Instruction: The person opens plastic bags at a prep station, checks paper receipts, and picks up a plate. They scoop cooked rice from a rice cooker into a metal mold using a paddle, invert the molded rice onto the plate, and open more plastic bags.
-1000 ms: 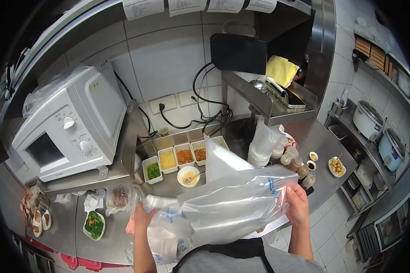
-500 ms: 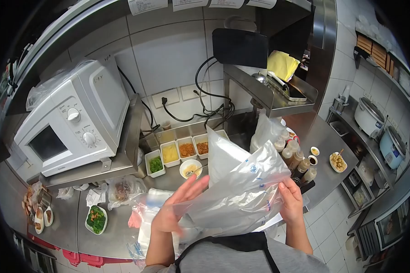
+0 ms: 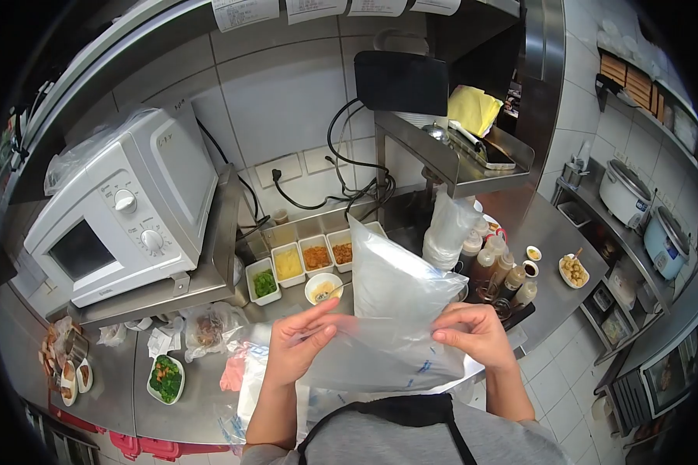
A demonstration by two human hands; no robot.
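A clear plastic bag with blue printing is stretched between my two hands in front of my chest. My left hand pinches its left edge between thumb and fingers. At the opposite edge my right hand is closed on the plastic, thumb against the curled fingers. Just behind, a whitish, shiny plastic sheet or bag stack rises to a point. Beyond my left hand sits a small white bowl with pale yellow food and a spoon.
White tubs hold chopped greens, yellow food and orange-brown food. Sauce bottles stand right, below a metal shelf. A microwave is raised at left, above a dish of greens.
My left hand has gone from spread fingers to a pinch on the bag's edge. My right hand has moved inward and up slightly. The bag now hangs lower and flatter between them.
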